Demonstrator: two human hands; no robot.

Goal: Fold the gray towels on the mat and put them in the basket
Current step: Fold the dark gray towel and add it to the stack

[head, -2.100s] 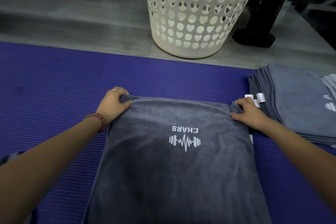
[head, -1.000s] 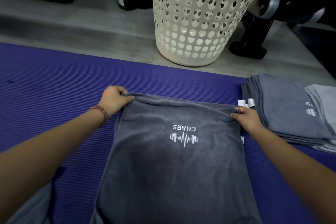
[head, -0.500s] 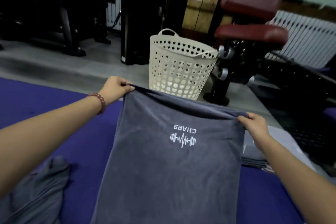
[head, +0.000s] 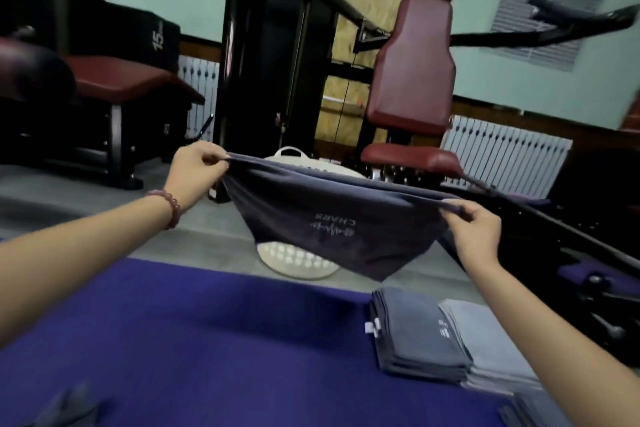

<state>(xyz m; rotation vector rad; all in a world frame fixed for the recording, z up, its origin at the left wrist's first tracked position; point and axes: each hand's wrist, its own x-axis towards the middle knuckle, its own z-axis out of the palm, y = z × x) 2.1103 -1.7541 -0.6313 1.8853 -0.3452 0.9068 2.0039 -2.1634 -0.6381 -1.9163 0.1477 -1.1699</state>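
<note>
gray towel (head: pixel 332 229) hangs in the air, clear of the purple mat (head: pixel 207 340), stretched by its top edge between both hands, white logo on the near face, lower part sagging. half a second earlier it was held lower and closer; two seconds back it lay flat on the mat. left hand (head: pixel 195 168), at the towel's 9 o'clock corner, pinches the edge between thumb and curled fingers; a beaded bracelet (head: pixel 169 204) sits on that wrist. right hand (head: pixel 476 232), at the 3 o'clock corner and a little lower, pinches the other end the same way. white basket (head: pixel 298 262) stands on the floor behind the towel, at 12 o'clock from the mat, mostly hidden by the cloth; only its handle and base show. stack of folded towels (head: pixel 419 333) lies on the mat at 4 o'clock, a paler stack (head: pixel 491 354) just beside it. dark red gym seat (head: pixel 412 59) stands at 1 o'clock behind the basket.
</note>
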